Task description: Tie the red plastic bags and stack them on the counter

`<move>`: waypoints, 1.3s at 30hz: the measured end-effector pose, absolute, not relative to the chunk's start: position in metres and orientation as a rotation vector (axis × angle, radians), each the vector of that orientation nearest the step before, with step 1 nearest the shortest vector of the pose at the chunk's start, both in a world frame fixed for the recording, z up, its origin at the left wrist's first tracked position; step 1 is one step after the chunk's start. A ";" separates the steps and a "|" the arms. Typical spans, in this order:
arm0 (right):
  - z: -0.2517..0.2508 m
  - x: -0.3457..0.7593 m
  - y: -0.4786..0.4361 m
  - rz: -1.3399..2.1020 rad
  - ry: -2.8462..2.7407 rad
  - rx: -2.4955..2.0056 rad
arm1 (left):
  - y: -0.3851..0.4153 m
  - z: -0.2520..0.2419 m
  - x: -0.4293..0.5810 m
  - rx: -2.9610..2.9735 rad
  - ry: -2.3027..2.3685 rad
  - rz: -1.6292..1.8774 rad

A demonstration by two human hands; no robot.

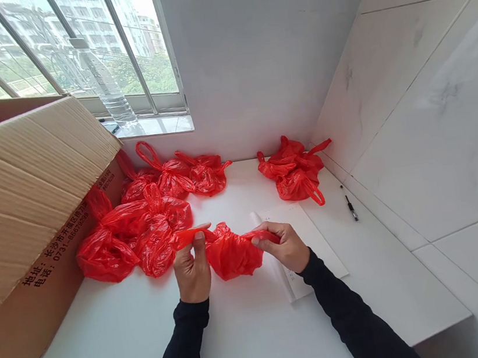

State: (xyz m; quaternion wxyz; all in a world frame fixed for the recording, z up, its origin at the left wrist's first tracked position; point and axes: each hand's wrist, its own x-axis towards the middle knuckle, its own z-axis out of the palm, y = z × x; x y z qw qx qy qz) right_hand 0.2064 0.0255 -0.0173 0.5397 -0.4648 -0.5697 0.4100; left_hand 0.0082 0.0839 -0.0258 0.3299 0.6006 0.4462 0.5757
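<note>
Between my two hands is a red plastic bag [234, 255], bulging with contents I cannot make out. My left hand [193, 270] is closed on its left handle, thumb on top. The right handle is pinched in my right hand [283, 246], and both handles are drawn out sideways. Beneath my right hand lies a white notebook [313, 245], partly covered by the hand and sleeve. Several filled red bags [161, 227] sit together just left of my left hand, some with knotted tops.
A large cardboard box [47, 228] stands at the left with more red plastic inside. Further red bags [292, 166] lie by the back wall. A black pen [351, 208] rests at the right. On the windowsill stands a water bottle [108, 90]. The white table [413, 297] ends at the right front.
</note>
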 end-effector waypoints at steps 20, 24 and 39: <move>-0.030 0.169 0.022 0.824 -1.748 -1.054 | 0.091 -0.035 0.009 2.044 1.434 1.399; -0.024 0.172 0.024 0.732 -1.490 -1.131 | 0.095 -0.041 0.016 2.445 1.223 1.206; -0.042 0.188 0.043 0.563 -1.155 -1.363 | 0.150 -0.046 0.058 2.299 1.800 0.900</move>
